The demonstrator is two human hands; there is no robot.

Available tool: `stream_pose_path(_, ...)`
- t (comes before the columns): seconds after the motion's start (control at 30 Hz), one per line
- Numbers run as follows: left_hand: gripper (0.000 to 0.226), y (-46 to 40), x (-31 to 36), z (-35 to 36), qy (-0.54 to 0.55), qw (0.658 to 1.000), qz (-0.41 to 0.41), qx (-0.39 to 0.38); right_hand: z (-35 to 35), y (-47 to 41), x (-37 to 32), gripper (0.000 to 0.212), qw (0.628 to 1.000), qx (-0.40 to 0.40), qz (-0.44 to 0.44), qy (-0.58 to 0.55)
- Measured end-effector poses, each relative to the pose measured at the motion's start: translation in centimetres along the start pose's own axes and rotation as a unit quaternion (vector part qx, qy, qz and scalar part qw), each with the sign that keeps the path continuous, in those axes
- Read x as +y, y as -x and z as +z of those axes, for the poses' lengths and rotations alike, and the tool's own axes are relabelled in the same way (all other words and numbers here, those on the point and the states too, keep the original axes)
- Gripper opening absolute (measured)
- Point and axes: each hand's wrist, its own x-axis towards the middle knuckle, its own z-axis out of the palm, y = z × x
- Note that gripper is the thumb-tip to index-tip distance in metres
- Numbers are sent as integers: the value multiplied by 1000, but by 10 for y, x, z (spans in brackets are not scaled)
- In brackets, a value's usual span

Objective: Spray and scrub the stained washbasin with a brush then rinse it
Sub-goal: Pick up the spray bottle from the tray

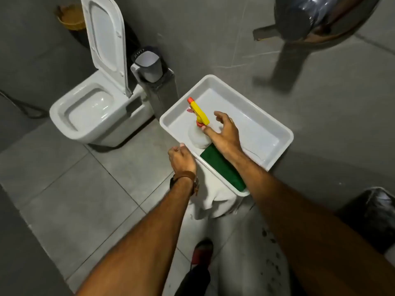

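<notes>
A white rectangular washbasin (252, 107) juts from the grey wall at mid-frame. Inside it stands a white spray bottle (197, 138) with a yellow and red trigger head. A green scrub pad (222, 167) lies in the basin's near corner, partly under my right forearm. My right hand (224, 133) hovers open over the basin just right of the bottle's head, thumb close to its neck, fingers spread. My left hand (181, 159) rests curled on the basin's near left rim; whether it grips the rim I cannot tell. A white cloth (215, 199) hangs below the basin.
A white toilet (94, 112) with its lid up stands to the left. A dark holder (149, 63) with a white liner sits on a grey post between toilet and basin. A black bin (372, 216) is at lower right. A chrome fixture (320, 16) juts in at top right.
</notes>
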Motion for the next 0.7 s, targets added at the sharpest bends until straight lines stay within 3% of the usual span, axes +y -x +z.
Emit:
stream_pose_path(0.13,44,0,-7,24,26,1000,-2,-1,17,-15,-1,70,997,-72,-7,25)
stream_pose_path(0.27,35,3,-15,38,35,999,-1,-2,27,-23,-4,49,993,-94,-53,55)
stream_pose_path(0.37,31,4,-13,40,30,1000,-7,5,24,-20,-10,47,991,-108,-64,54)
stream_pose_path(0.5,29,6,-1,37,0,999,-34,13,9,-12,-19,46,991,-89,-88,45)
stream_pose_path(0.7,43,47,45,24,16,999,32,40,-41,11,-63,39,992,-40,-114,25)
